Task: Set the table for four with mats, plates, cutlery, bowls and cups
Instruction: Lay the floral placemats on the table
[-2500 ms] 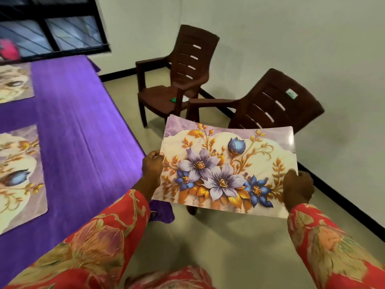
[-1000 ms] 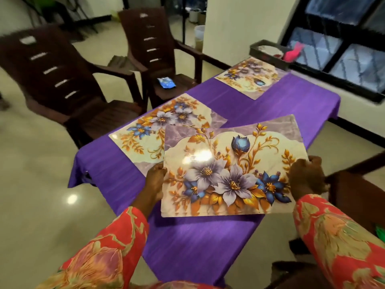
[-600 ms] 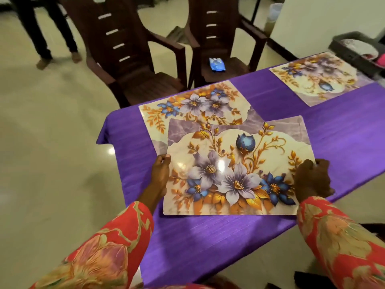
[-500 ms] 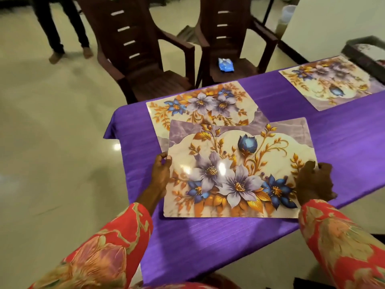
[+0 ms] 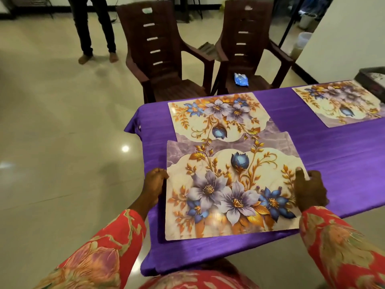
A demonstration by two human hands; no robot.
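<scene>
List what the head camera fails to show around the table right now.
- Dark tray: cut by the right edge, contents unreadable.
- Far mat: its right corner is cut off by the frame.
- Middle mat: near edge hidden under the held mat.
- Left hand, right hand: fingers beneath the mat unseen.
- Standing person: cropped above the legs.

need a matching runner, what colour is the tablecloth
Solid purple, seen in the head view: the tablecloth.
</scene>
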